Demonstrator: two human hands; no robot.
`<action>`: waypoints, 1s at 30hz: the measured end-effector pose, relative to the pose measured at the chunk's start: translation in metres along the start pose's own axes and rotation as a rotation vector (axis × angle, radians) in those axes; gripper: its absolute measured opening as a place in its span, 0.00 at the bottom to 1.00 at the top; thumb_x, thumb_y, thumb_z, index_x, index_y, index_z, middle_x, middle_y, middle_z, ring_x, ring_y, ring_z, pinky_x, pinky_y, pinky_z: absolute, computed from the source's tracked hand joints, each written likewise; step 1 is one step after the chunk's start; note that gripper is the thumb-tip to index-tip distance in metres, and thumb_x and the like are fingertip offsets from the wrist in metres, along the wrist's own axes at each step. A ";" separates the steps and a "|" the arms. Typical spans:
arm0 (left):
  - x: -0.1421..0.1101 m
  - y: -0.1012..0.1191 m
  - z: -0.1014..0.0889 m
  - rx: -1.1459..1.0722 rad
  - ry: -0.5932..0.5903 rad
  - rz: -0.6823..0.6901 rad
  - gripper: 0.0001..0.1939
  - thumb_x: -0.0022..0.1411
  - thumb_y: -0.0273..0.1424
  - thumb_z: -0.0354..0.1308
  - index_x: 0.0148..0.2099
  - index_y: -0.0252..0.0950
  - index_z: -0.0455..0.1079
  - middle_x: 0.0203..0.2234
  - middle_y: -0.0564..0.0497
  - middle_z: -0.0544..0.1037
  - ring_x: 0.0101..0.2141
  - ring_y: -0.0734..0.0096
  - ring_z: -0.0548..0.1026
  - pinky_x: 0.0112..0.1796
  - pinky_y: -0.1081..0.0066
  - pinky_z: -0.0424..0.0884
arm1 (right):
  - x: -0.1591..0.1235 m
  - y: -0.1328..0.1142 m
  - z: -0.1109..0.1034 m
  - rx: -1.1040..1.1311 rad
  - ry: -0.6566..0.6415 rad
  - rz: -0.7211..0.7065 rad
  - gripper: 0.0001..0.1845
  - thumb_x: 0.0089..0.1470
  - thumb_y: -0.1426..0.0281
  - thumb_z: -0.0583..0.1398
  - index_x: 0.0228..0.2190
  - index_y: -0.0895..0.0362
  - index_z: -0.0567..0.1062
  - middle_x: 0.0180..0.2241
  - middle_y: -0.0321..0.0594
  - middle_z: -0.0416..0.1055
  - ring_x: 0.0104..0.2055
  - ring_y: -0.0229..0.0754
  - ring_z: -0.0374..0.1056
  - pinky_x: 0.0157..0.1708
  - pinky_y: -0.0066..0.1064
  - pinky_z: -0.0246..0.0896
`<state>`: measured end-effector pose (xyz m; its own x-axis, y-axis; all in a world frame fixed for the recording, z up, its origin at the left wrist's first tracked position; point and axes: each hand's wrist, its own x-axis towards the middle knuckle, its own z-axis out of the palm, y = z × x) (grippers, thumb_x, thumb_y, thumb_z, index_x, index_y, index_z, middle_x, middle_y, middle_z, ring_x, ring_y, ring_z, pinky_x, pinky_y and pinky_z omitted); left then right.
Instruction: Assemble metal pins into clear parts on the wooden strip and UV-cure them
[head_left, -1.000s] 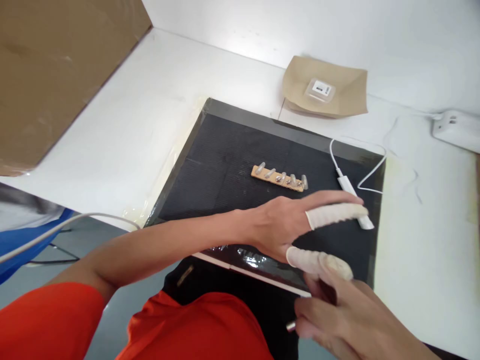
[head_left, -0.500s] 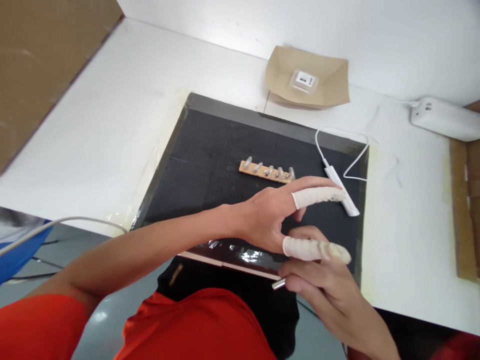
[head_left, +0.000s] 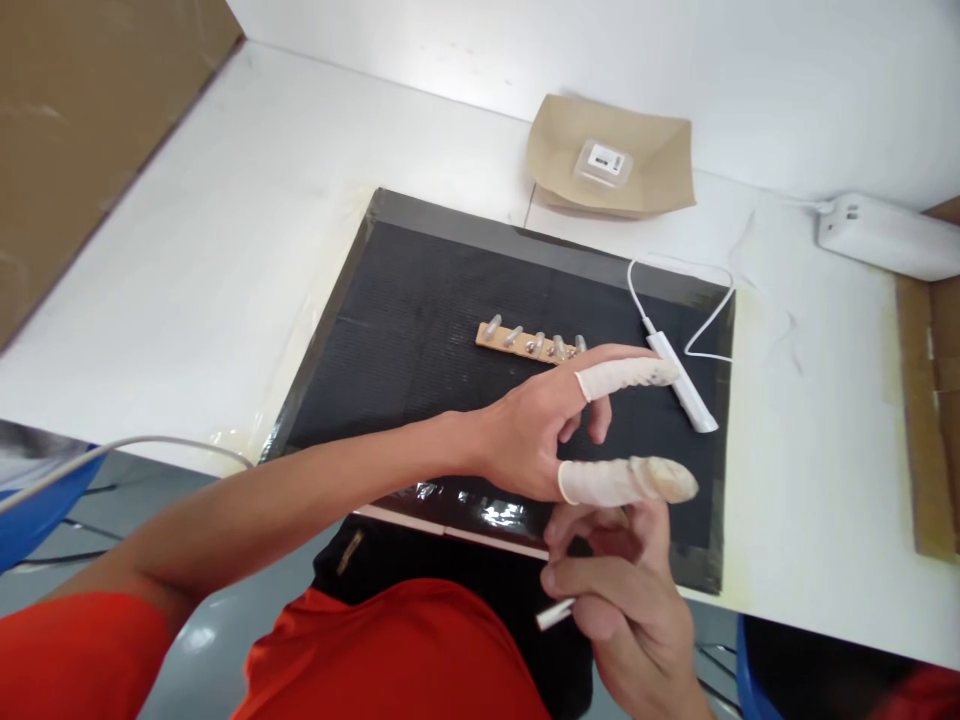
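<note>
My left hand reaches across the black mat with thumb and index finger spread apart, each in a white finger cot. Nothing shows between them. Below it my right hand is closed, pinching a short, slim silvery-white rod whose end sticks out to the left past the table edge. The rest of the rod is hidden by the fingers. Beyond the left hand lies a small wooden strip carrying several clear, capsule-like pieces; the left hand covers its right end.
On the black mat at the right lies a white pen-like device with a white cable. A cardboard tray holding a labelled clear plastic box stands at the back. A white power strip is at the far right.
My right hand has moved down and left, turning so that more of its fingers show and carrying the rod lower. My left hand has shifted slightly left, with its thumb and index finger staying spread.
</note>
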<state>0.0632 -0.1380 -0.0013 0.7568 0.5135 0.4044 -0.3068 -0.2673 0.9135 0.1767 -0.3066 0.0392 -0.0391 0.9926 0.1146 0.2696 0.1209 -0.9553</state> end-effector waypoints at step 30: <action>0.006 0.009 0.010 -0.062 0.097 -0.020 0.21 0.67 0.41 0.63 0.55 0.32 0.71 0.57 0.38 0.73 0.26 0.84 0.70 0.19 0.77 0.66 | -0.012 -0.007 0.016 -0.308 0.049 0.007 0.14 0.72 0.69 0.54 0.35 0.53 0.77 0.55 0.42 0.62 0.42 0.35 0.74 0.37 0.30 0.75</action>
<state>0.0706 -0.1458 0.0085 0.7048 0.5951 0.3862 -0.3299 -0.2071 0.9210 0.1600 -0.3196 0.0403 0.0085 0.9916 0.1288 0.5491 0.1030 -0.8294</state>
